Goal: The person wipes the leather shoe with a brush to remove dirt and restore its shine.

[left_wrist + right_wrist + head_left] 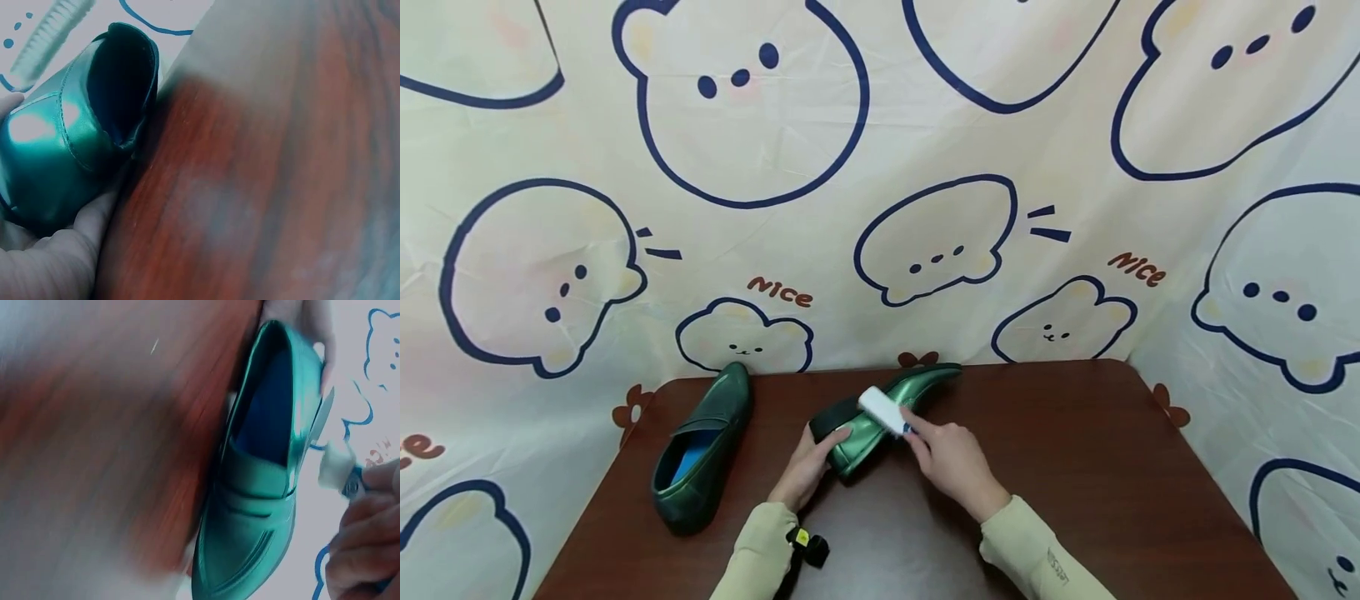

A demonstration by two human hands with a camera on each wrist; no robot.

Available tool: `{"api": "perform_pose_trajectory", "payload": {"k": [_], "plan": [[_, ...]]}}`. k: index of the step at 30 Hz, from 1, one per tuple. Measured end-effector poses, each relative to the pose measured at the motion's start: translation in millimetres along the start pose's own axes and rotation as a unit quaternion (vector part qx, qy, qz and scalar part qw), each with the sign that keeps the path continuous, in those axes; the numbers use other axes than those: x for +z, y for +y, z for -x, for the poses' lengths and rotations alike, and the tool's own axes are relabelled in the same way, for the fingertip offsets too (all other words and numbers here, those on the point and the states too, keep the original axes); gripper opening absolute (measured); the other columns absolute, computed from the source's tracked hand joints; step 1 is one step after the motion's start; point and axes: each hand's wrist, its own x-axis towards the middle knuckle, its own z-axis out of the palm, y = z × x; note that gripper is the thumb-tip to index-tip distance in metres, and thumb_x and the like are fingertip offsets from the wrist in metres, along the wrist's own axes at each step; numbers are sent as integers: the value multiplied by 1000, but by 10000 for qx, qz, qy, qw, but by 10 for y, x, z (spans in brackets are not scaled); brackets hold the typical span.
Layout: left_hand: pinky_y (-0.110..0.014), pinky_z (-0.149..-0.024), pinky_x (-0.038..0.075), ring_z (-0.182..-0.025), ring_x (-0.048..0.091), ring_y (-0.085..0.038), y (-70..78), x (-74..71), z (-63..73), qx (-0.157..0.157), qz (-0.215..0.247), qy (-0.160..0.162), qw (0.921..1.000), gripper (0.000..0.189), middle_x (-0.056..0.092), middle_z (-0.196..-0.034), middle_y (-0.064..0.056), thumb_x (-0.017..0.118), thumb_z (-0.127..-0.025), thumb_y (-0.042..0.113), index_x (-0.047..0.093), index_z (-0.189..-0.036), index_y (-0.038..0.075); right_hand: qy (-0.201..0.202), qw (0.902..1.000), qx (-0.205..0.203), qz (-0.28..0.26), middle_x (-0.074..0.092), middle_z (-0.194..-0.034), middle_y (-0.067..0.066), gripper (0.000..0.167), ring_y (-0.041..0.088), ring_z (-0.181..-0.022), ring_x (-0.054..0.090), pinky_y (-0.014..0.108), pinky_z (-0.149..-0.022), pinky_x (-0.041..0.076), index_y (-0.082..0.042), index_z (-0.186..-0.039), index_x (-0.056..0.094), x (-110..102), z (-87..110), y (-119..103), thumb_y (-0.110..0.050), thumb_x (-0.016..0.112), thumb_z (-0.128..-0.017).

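A shiny green loafer (pixel 859 442) lies tipped on its side near the back of the table, its dark sole facing the wall. My left hand (pixel 803 468) grips it round the heel, with the thumb over the side. In my right hand (pixel 957 460) I hold a small white brush (pixel 882 408) by its handle, over the loafer's upturned side. Bristles show on the brush (pixel 50 47) in the left wrist view. Whether they touch the leather I cannot tell. The right wrist view shows the loafer's blue insole (pixel 265 419) and strap.
Another green loafer (pixel 700 467) stands upright on the left of the brown table (pixel 1075 483), toe toward the wall. A patterned cloth (pixel 925 150) with bear drawings hangs behind and along both sides. A black strap device (pixel 808 546) sits at my left wrist.
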Motion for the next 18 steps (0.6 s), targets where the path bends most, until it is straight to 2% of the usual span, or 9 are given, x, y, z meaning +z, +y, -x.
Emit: {"api": "perform_pose_trajectory", "payload": {"k": [3, 6, 8, 10, 14, 18], "plan": [[-47, -107, 42, -136, 45, -33, -6, 16, 1, 36, 58, 11, 10000, 100, 27, -162, -19, 71, -96, 46, 7, -164, 11, -405, 9983, -215, -373, 56, -61, -5, 45, 5, -49, 37, 22, -49, 35, -23, -148, 60, 43, 36, -45, -28, 66, -103], [-47, -106, 42, -134, 46, -32, -3, 20, 10, 61, 53, 42, 10000, 98, 29, -161, -19, 71, -96, 47, 9, -163, 11, -500, 9975, -234, -452, 68, -72, 0, 45, 5, -52, 41, 23, -51, 37, -24, -147, 60, 76, 43, -29, -26, 66, -103], [-49, -108, 42, -136, 46, -33, 4, 22, 11, 47, 31, 63, 10000, 98, 29, -161, -19, 72, -95, 47, 11, -163, 12, -366, 9988, -219, -240, 71, -77, 4, 44, 7, -52, 43, 25, -50, 39, -23, -146, 61, 66, 27, 31, -26, 66, -103], [-53, -112, 39, -142, 42, -34, 10, 24, 9, 45, -11, 47, 10000, 99, 26, -164, -17, 73, -94, 49, 12, -163, 13, -58, 9998, -100, 178, 71, -75, 8, 43, 10, -50, 44, 28, -48, 39, -22, -144, 63, 30, -5, 125, -27, 68, -102], [-61, -118, 32, -153, 29, -37, 13, 22, 8, -2, -95, -12, 10000, 106, 14, -171, -17, 74, -92, 52, 8, -165, 14, 467, 9950, 393, 793, 70, -70, 11, 43, 15, -46, 43, 32, -45, 38, -23, -142, 66, -74, -73, 318, -27, 71, -99], [-64, -118, 31, -155, 25, -40, -1, 14, 15, -23, -171, 21, 9998, 110, 9, -172, -18, 74, -92, 53, 3, -166, 13, 392, 9948, 597, 727, 73, -76, 12, 45, 14, -46, 44, 29, -45, 37, -22, -144, 63, -131, -97, 397, -26, 70, -100]]}}
